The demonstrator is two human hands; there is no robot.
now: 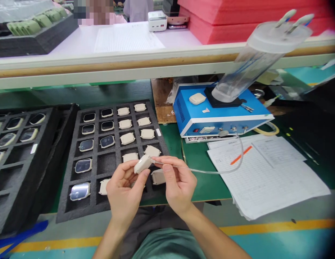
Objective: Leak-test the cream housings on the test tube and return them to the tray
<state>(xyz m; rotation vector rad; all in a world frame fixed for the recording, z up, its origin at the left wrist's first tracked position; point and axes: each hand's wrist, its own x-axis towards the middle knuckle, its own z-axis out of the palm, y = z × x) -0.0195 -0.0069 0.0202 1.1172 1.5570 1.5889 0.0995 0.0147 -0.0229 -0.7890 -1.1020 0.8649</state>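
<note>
Between the fingers and thumb of my left hand (128,187) is a cream smartwatch case (143,164), tilted above the front of a black foam tray (105,163). My right hand (180,181) pinches the end of a clear thin tube (202,171), whose tip meets the case's right end. From there the tube curves back to a socket on a blue box (223,111). In the tray's compartments lie several watch cases, dark screens up on the left and cream sides up on the right. My hands cover part of the near compartments.
Another foam tray (16,162) with watch cases stands at left. A clear cylinder (245,64) and a loose watch case (197,98) sit on the box. Paper sheets (275,180) with an orange strip (241,155) lie at right. A shelf edge (102,70) crosses behind.
</note>
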